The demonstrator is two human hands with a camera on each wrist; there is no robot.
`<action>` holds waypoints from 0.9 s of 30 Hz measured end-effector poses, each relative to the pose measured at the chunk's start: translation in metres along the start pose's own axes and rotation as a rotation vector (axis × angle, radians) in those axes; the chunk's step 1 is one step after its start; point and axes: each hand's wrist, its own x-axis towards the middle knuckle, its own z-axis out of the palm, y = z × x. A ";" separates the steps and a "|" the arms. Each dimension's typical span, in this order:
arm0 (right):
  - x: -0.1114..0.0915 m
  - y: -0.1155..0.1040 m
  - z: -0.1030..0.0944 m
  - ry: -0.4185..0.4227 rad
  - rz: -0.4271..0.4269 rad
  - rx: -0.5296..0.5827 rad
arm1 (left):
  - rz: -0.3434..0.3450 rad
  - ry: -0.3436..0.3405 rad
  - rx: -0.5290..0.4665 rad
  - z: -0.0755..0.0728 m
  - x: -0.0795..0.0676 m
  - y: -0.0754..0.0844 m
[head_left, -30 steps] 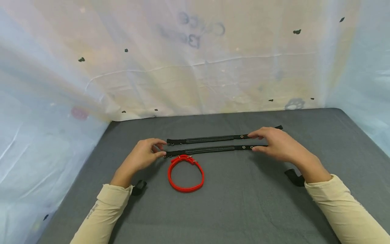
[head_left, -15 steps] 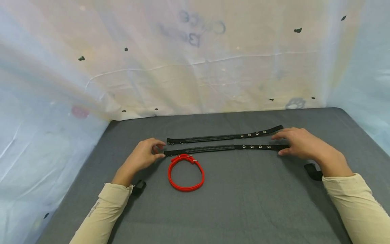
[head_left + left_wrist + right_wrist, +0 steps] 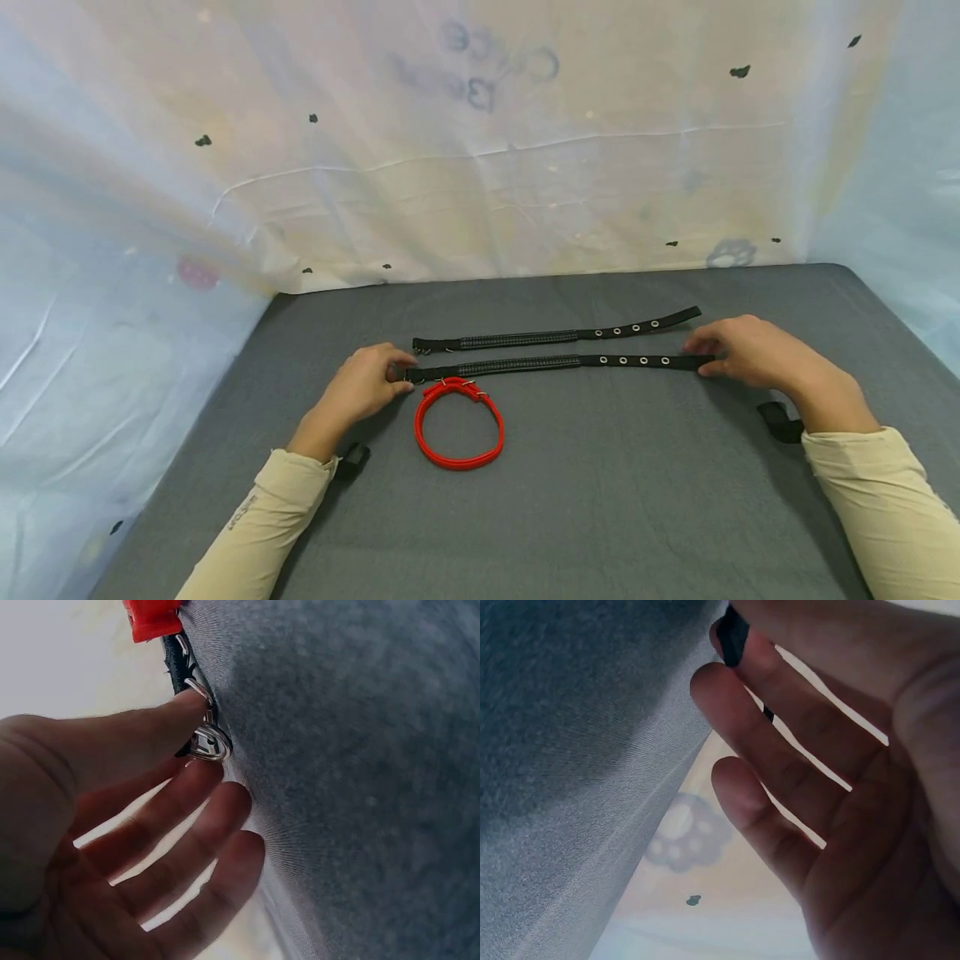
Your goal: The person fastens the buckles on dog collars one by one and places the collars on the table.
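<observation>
Two black dog collars lie stretched out side by side, both with a padded middle and eyelets towards the right. My left hand pinches the buckle end of the nearer black collar; its metal buckle shows between thumb and forefinger in the left wrist view. At the other end, my right hand pinches the strap tip between thumb and forefinger. The farther black collar lies just behind, its right tip angled away. A red collar, fastened into a loop, sits in front of the nearer one's buckle end.
Everything lies on a grey cloth-covered table. A pale printed curtain hangs along the table's back edge and down both sides. Black straps hang at both wrists.
My right hand has slid right along the nearer collar to its tip, uncovering the eyelets of both collars. My left hand has shifted slightly and closed on the buckle end.
</observation>
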 end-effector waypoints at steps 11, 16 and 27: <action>-0.002 0.003 -0.002 -0.004 0.006 -0.019 | -0.019 0.017 -0.009 0.004 0.001 -0.001; -0.002 0.001 -0.003 0.019 -0.007 -0.011 | -0.001 0.025 -0.053 0.005 0.000 -0.004; -0.003 0.002 -0.012 0.107 -0.018 -0.031 | -0.069 0.054 -0.217 0.000 0.001 -0.001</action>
